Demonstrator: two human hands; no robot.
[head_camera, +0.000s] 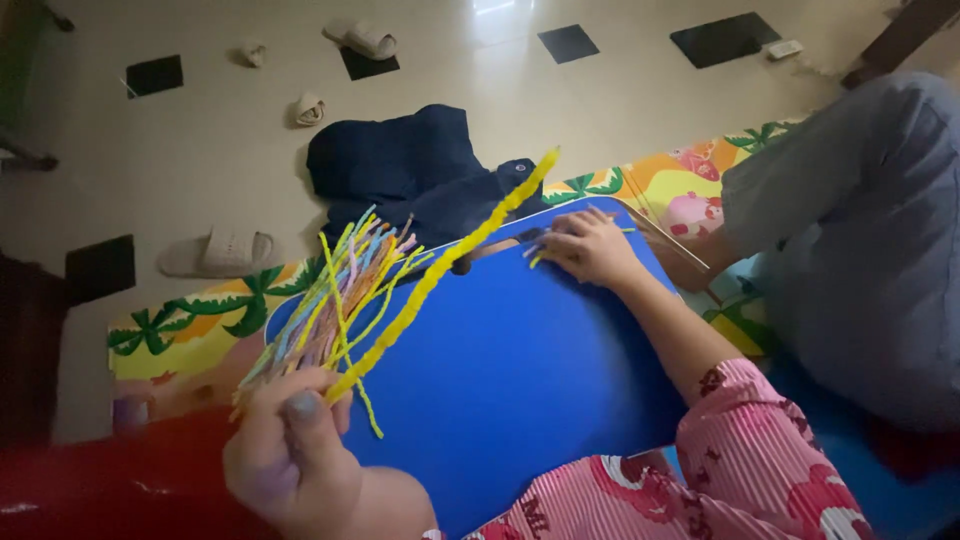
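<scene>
My left hand (290, 450) grips a bunch of thin pastel fuzzy craft stems (335, 290) by their lower ends; they fan up and to the right. One long yellow fuzzy stem (450, 255) sticks out farthest from that bunch. My right hand (590, 245), in a pink patterned sleeve, rests fingers down on the far edge of a blue board (520, 370), touching a short yellow piece (540, 258) that lies there. Scissors with dark handles seem to lie partly under that hand, though I cannot tell for sure.
The board lies on a colourful play mat (200, 330) on a cream tiled floor. A dark blue garment (400, 170) is bunched beyond the board. Slippers (215, 255) lie scattered on the floor. Another person in grey clothing (860, 250) sits at right.
</scene>
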